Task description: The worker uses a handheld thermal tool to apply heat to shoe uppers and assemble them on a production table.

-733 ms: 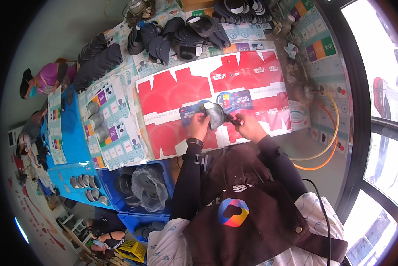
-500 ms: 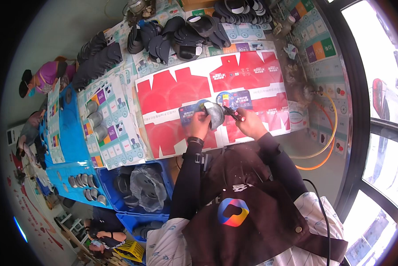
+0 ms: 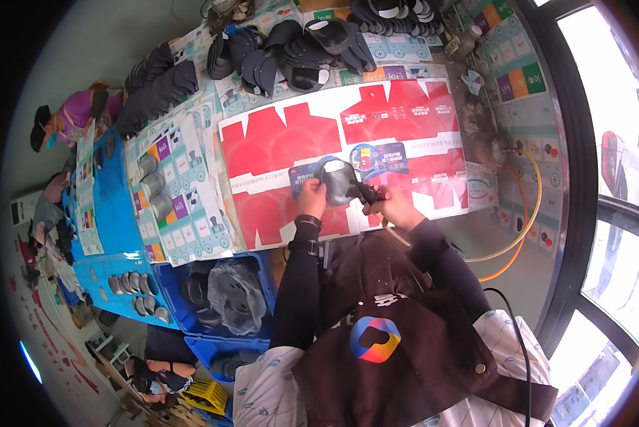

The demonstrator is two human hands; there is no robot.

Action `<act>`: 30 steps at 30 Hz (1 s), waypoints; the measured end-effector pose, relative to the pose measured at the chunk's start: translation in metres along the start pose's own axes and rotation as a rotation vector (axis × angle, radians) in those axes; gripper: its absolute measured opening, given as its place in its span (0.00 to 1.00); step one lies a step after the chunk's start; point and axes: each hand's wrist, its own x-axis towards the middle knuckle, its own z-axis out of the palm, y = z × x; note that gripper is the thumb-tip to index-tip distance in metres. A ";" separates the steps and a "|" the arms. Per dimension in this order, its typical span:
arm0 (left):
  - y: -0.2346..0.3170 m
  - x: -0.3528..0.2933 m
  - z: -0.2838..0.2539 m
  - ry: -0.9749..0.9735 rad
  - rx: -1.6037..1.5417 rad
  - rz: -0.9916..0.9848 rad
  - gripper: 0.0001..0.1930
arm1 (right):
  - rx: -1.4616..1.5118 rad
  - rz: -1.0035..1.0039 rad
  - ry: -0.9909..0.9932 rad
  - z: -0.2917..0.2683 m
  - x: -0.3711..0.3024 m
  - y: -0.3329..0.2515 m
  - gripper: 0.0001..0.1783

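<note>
Over a red-and-white printed card sheet [image 3: 280, 149], my left hand [image 3: 311, 199] pinches the left edge of a dark grey, curved, rounded pad [image 3: 339, 186]. A pale patch shows at the pad's upper end. My right hand [image 3: 399, 208] is closed round a small dark hand tool [image 3: 367, 195], whose front end is close against the pad's right side. Whether they touch, I cannot tell. A thin pale tube [image 3: 399, 236] runs down from below the right hand; its link to the tool is hidden by the fingers.
Stacks of dark curved pads [image 3: 312, 43] line the table's far side. Three grey pads [image 3: 154, 186] lie on printed paper at left. Blue crates [image 3: 266, 285] stand left of my arm. Yellow and orange hoses [image 3: 537, 203] hang at right. Other people [image 3: 77, 114] are at left.
The pad has turned so its broad face shows more. My right hand and the tool have shifted slightly down and left, and the pale tube has come into sight.
</note>
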 end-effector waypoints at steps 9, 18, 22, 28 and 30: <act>0.018 0.007 -0.008 0.010 0.011 -0.044 0.18 | -0.201 0.005 0.213 0.005 0.017 -0.033 0.16; 0.021 0.013 -0.024 -0.090 -0.030 -0.077 0.28 | -0.251 -0.100 0.180 0.001 0.042 -0.009 0.14; 0.028 0.016 -0.018 -0.125 0.028 -0.148 0.28 | -0.163 -0.048 0.267 -0.006 0.043 -0.015 0.14; -0.013 0.029 -0.037 0.091 0.000 -0.161 0.26 | -0.212 -0.074 0.116 0.009 0.043 -0.028 0.14; -0.003 0.026 -0.044 0.107 -0.006 -0.166 0.25 | -0.187 -0.109 0.104 0.011 0.050 -0.017 0.10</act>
